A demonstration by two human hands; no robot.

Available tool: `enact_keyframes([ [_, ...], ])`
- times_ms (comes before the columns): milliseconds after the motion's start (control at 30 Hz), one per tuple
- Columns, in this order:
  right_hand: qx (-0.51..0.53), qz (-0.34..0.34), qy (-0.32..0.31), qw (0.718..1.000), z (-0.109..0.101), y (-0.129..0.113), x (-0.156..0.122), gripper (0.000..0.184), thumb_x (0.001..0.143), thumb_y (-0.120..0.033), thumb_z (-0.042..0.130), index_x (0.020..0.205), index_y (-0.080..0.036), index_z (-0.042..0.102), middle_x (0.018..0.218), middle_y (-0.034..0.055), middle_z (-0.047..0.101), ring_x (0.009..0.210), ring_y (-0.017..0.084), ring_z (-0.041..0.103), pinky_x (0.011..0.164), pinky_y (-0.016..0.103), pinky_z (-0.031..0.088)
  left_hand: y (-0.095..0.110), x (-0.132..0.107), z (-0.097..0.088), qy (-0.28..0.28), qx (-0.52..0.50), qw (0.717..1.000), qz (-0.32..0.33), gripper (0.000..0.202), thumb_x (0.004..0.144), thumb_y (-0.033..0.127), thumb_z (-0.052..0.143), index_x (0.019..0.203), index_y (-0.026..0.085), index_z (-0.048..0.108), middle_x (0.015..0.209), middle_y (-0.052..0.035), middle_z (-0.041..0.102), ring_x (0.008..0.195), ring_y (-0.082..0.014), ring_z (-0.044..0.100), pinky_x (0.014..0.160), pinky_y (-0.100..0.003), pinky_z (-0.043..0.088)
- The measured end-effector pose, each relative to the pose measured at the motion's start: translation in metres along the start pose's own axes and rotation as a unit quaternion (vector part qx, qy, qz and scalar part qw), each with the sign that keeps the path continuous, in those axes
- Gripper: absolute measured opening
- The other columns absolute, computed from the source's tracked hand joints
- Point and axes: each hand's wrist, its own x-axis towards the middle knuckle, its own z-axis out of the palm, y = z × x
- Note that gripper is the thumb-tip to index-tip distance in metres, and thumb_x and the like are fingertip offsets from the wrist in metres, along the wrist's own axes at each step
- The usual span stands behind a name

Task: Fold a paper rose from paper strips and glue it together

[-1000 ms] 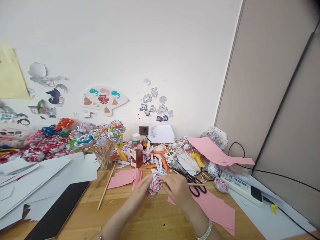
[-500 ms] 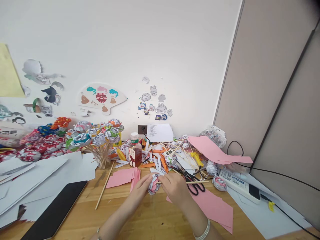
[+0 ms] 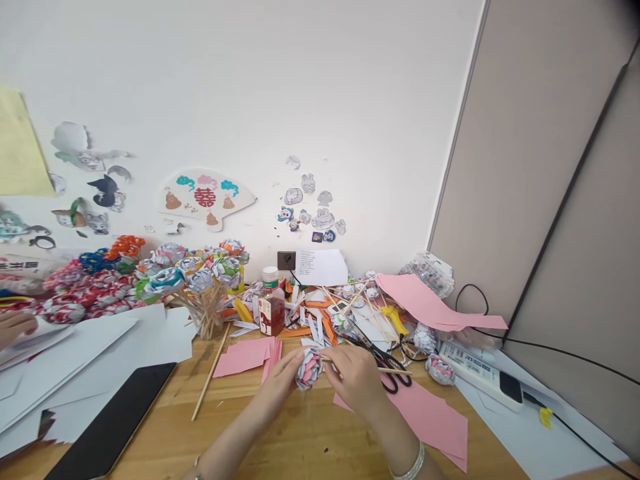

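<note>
left grip (image 3: 280, 379): on paper flower (image 3: 309, 371) | right grip (image 3: 357, 379): around wooden stick (image 3: 388, 370) | scissors (image 3: 376, 349): beside right grip

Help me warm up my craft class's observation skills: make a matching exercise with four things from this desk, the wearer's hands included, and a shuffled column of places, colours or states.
Things
1. Wearer's left hand
2. Wearer's right hand
3. Scissors
4. Bottle

Descriptions
A. Has black handles
B. Fingers closed around a wooden stick
C. Has a white cap and stands upright
D. Against the left side of a white-and-pink paper flower

Right pairs: 1-D, 2-B, 3-A, 4-C
</note>
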Motion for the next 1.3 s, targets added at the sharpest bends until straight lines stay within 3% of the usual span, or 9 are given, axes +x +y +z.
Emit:
enact_keyframes([
  [133, 0.042, 0.029, 0.024, 0.998, -0.002, 0.001, 0.000, 0.021, 0.087, -0.013, 0.043, 0.087, -0.020, 0.062, 0.071, 0.0021, 0.069, 0.061, 0.016, 0.061, 0.058, 0.026, 0.038, -0.004, 0.001, -0.001, -0.005, -0.023, 1.000, -0.003, 0.044, 0.080, 0.052, 0.059, 0.108, 0.019, 0.066, 0.110, -0.0068, 0.069, 0.104, -0.0245, 0.059, 0.089, -0.033, 0.046],
  [400, 0.040, -0.043, -0.021, 0.998, 0.003, 0.001, 0.000, 0.024, 0.094, -0.019, 0.041, 0.083, -0.019, 0.062, 0.064, 0.0006, 0.064, 0.058, 0.015, 0.057, 0.055, 0.027, 0.035, 0.000, 0.000, 0.002, 0.014, 0.079, 0.997, -0.009, 0.050, 0.073, 0.062, 0.058, 0.090, 0.016, 0.069, 0.087, -0.0041, 0.069, 0.089, -0.0228, 0.058, 0.081, -0.031, 0.045],
  [567, -0.011, -0.086, -0.051, 0.995, 0.003, 0.002, -0.001, 0.022, 0.093, -0.016, 0.042, 0.083, -0.017, 0.062, 0.064, 0.0014, 0.063, 0.057, 0.015, 0.057, 0.054, 0.028, 0.034, 0.004, -0.001, 0.005, 0.031, 0.121, 0.992, -0.006, 0.048, 0.070, 0.063, 0.059, 0.081, 0.017, 0.069, 0.085, -0.0041, 0.069, 0.092, -0.0250, 0.057, 0.087, -0.033, 0.043],
  [767, -0.012, -0.079, -0.074, 0.994, 0.004, 0.000, -0.001, 0.019, 0.093, -0.021, 0.046, 0.081, -0.018, 0.059, 0.066, 0.0007, 0.065, 0.057, 0.014, 0.058, 0.053, 0.027, 0.035, 0.011, -0.003, 0.008, 0.042, 0.135, 0.990, -0.011, 0.050, 0.066, 0.065, 0.061, 0.077, 0.017, 0.069, 0.082, -0.0044, 0.069, 0.089, -0.0248, 0.058, 0.085, -0.032, 0.043],
  [1033, -0.053, -0.097, -0.062, 0.992, 0.008, -0.003, -0.004, 0.024, 0.091, -0.011, 0.042, 0.080, -0.017, 0.062, 0.060, 0.0008, 0.062, 0.053, 0.015, 0.056, 0.050, 0.028, 0.033, 0.011, -0.002, 0.009, 0.053, 0.142, 0.988, -0.025, 0.050, 0.063, 0.067, 0.063, 0.067, 0.017, 0.067, 0.075, -0.0034, 0.069, 0.085, -0.0252, 0.058, 0.081, -0.031, 0.044],
  [1300, -0.005, -0.077, -0.058, 0.995, 0.001, -0.004, -0.002, 0.021, 0.091, -0.016, 0.043, 0.101, -0.016, 0.061, 0.074, 0.0052, 0.070, 0.062, 0.016, 0.062, 0.055, 0.028, 0.039, 0.008, -0.003, 0.010, 0.067, 0.084, 0.993, -0.054, 0.051, 0.065, 0.067, 0.060, 0.072, 0.017, 0.065, 0.070, -0.0021, 0.067, 0.078, -0.0216, 0.060, 0.072, -0.030, 0.047],
])
